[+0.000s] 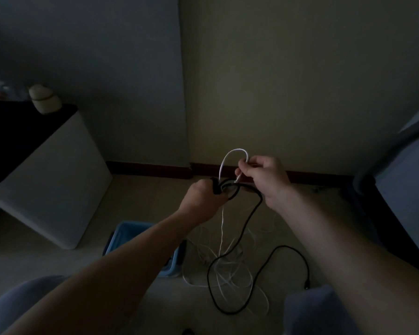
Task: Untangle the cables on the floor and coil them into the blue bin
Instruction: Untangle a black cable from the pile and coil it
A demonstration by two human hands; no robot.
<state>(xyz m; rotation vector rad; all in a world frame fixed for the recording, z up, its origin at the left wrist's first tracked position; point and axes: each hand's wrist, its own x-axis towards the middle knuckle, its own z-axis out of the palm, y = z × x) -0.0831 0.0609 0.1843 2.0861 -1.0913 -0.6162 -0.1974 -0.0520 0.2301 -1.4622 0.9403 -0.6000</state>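
Both hands are raised in front of me in a dim room. My left hand (203,197) grips loops of a black cable (249,221), which hangs down and curls over the floor to a plug end at the right. My right hand (264,177) pinches a white cable (230,155) that arcs up in a small loop between the hands. Thin white strands hang from the hands into a tangle of white cable (228,274) on the floor, crossed by the black cable. The blue bin (131,235) stands on the floor left of the tangle, partly hidden by my left forearm.
A white cabinet (53,184) with a dark top and a pale object on it stands at the left. The room corner with a dark skirting board (155,169) lies straight ahead. Grey-blue furniture (406,177) fills the right edge. My knees show at the bottom.
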